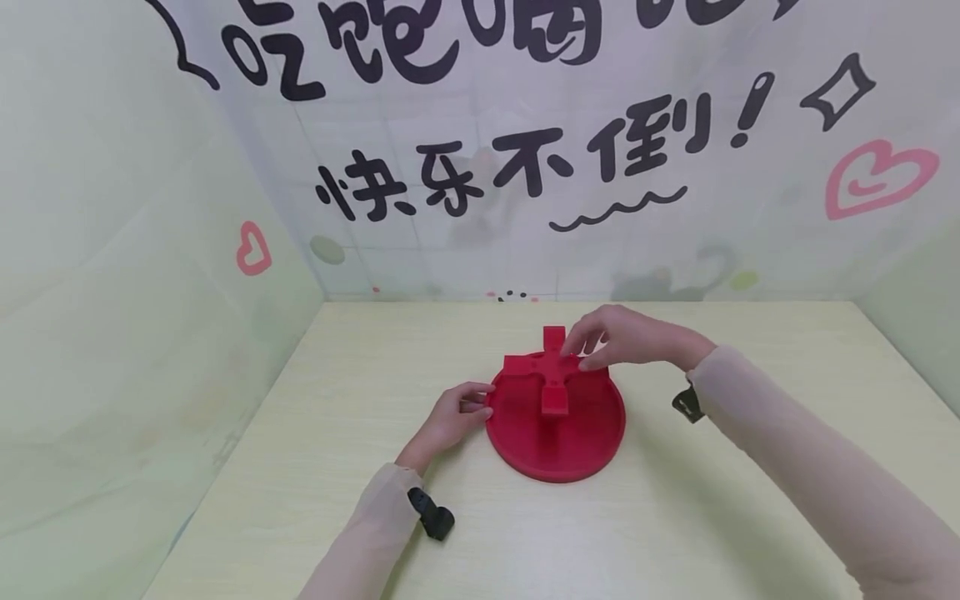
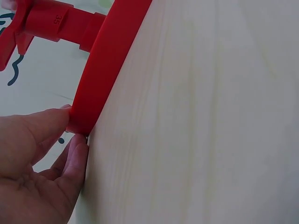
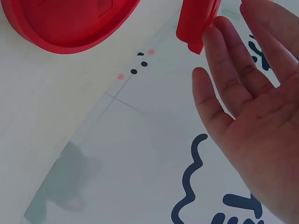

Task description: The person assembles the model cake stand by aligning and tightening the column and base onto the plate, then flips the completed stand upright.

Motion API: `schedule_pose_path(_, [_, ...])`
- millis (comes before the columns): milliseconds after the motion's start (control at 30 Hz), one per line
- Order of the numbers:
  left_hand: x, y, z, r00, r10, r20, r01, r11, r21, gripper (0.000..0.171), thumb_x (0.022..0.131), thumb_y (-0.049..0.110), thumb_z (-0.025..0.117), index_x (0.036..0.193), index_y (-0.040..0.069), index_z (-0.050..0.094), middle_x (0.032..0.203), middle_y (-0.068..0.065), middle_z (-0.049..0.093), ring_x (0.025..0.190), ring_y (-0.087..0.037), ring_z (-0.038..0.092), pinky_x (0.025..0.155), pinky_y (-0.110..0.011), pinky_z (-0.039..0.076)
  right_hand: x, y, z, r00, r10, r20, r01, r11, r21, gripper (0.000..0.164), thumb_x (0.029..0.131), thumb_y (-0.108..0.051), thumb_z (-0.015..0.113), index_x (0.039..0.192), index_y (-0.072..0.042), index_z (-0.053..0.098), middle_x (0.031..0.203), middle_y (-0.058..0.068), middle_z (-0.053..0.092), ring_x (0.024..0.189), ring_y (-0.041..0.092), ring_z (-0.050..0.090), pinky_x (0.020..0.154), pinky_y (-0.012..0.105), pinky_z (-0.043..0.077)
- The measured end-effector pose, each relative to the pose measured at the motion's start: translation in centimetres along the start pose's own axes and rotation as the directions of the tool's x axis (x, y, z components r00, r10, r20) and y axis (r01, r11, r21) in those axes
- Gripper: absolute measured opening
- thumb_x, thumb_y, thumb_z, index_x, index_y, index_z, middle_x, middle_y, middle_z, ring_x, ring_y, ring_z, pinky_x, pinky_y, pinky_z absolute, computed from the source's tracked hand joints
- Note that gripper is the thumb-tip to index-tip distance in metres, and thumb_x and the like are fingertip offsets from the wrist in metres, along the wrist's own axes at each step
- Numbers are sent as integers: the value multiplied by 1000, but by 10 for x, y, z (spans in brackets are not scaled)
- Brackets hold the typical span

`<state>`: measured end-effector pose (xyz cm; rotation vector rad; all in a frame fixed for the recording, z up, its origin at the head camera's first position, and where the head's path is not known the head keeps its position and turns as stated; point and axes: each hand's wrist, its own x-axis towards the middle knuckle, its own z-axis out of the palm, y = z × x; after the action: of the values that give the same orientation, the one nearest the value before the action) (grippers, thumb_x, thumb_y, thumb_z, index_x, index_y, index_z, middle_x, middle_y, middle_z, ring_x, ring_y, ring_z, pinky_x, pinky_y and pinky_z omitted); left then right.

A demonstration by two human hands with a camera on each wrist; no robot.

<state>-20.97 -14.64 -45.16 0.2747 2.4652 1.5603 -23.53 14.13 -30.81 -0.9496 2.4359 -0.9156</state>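
Note:
A round red tray [image 1: 556, 477] with a raised rim lies flat on the table. Above its middle stands a red cross-shaped piece [image 1: 554, 401] with four-way arms, borne by a red post [image 2: 74, 23] marked "35". My left hand [image 1: 447, 418] pinches the tray's left rim, thumb on the upper side and fingers at the underside in the left wrist view. From the right, my right hand [image 1: 630, 335] holds the cross's right arm, its fingers reaching over the far side and its thumb in front. In the right wrist view the grip is partly out of frame.
The pale wooden table [image 1: 360, 358] meets a printed cloth backdrop [image 1: 450, 250] with dark writing along its far edge. A pale green cloth wall [image 1: 150, 333] stands at the left. Black straps [image 1: 432, 515] sit on both wrists.

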Motion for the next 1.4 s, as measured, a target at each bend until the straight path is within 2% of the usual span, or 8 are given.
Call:
schedule_pose_path(200, [1,2,0,1000,-16,-1,16,1000,6,35,86,8,63,120,8,58,109,-10,58,96,-24,59,83,-32,50,8,7,-7,992,49,119,-54,998,44,28,81,1,66,107,-8,67,103,4,63,89,20,61,70,31,54])
schedule_pose_path(533, [1,1,1,1000,-8,-1,8,1000,0,34,86,6,63,119,8,58,108,-10,59,96,-24,60,83,-32,50,15,20,-9,981,79,177,-104,985,134,29,80,1,66,107,-8,66,101,5,64,90,21,62,72,33,54])
schedule_pose_path(767, [1,2,0,1000,-11,2,11,1000,4,34,86,8,64,120,8,58,108,-10,59,96,-24,59,83,-32,50,14,25,-6,982,80,170,-109,980,169,27,80,-1,67,106,-8,66,98,6,63,89,22,61,72,33,53])
schedule_pose_path(1067, [2,1,1,1000,-20,-4,20,1000,17,35,86,9,64,120,10,58,110,-10,58,97,-24,59,83,-32,50,5,30,0,991,71,116,-93,976,197,29,80,-8,68,109,-12,65,102,6,61,93,24,58,73,37,53])
schedule_pose_path(1233, [1,2,1,1000,-20,-8,20,1000,18,36,86,9,64,121,10,58,111,-10,58,97,-24,59,82,-32,50,-1,34,8,995,49,84,-69,966,248,30,81,-11,69,110,-12,63,100,7,61,91,24,59,75,42,53])
schedule_pose_path(1400, [0,4,1,1000,-2,-2,2,1000,-5,37,86,9,63,122,7,57,112,-13,57,98,-27,58,83,-35,50,-5,35,17,999,6,45,-19,955,296,29,81,-11,69,110,-7,61,91,9,63,83,24,61,75,46,52])
